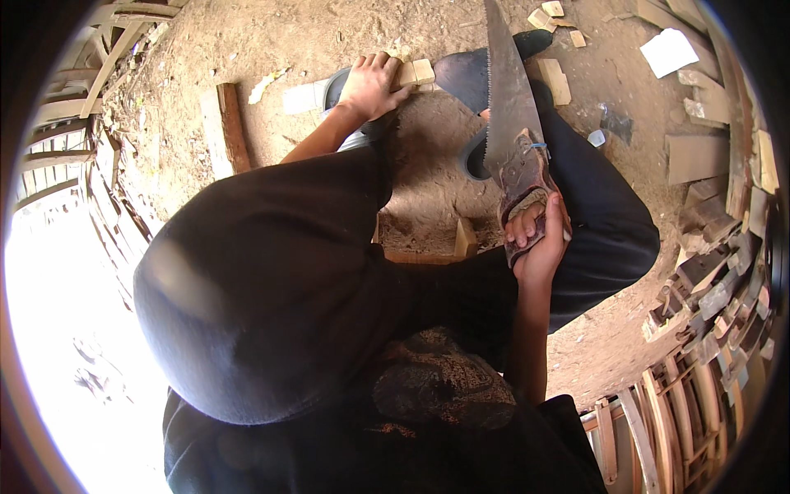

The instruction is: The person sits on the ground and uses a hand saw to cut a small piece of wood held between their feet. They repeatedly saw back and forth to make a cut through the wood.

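Observation:
My right hand (539,235) is wrapped round the worn, dark wooden handle of a handsaw (512,99). The long grey blade points away from me, its toothed edge on the left, and a bit of blue tie shows near the handle. Farther off and to the left, my left hand (372,86) presses down with curled fingers on a pale piece of wood (415,74) close to the ground. Part of that wood is hidden under the hand. The saw blade is to the right of this wood, apart from it. My dark-trousered legs are bent, with the feet near the wood.
A thick wooden block (224,129) lies on the dirt floor at the left. Small offcuts (547,15) lie at the far side, and another wood block (555,81) is beside my right leg. A white sheet (669,53) and stacked scrap wood (712,280) line the right.

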The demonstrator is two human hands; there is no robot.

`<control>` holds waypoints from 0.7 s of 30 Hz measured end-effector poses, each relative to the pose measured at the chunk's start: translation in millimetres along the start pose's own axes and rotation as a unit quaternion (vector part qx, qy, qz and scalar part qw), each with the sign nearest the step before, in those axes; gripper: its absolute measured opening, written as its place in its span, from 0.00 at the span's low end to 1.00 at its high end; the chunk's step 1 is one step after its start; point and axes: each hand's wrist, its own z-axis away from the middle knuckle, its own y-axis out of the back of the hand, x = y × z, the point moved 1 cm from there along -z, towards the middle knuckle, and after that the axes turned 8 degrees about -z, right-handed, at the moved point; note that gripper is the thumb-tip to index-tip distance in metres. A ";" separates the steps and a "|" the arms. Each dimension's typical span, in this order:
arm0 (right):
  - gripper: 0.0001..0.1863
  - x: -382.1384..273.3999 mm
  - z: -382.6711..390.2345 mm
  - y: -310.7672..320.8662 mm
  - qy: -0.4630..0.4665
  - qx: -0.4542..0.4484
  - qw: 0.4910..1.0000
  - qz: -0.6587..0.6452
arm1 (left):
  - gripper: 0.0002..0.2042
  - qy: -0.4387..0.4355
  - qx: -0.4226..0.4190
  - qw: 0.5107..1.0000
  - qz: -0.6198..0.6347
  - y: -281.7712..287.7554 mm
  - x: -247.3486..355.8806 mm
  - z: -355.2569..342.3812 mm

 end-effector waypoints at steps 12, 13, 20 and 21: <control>0.16 27.4 -35.5 26.6 -0.139 0.047 0.985 -0.089 | 0.29 0.015 -0.016 1.000 0.020 0.8 -0.7 -0.2; 0.16 27.3 -36.0 26.6 -0.138 0.042 0.985 -0.091 | 0.29 0.016 -0.011 1.000 0.020 1.1 -0.6 -0.5; 0.16 30.5 -40.1 34.1 -0.140 0.026 0.986 -0.082 | 0.29 0.012 -0.008 1.000 0.027 0.2 -1.0 -0.7; 0.16 30.8 -39.8 32.8 -0.141 0.033 0.985 -0.088 | 0.29 0.012 -0.004 0.999 0.029 -0.4 -1.7 -0.9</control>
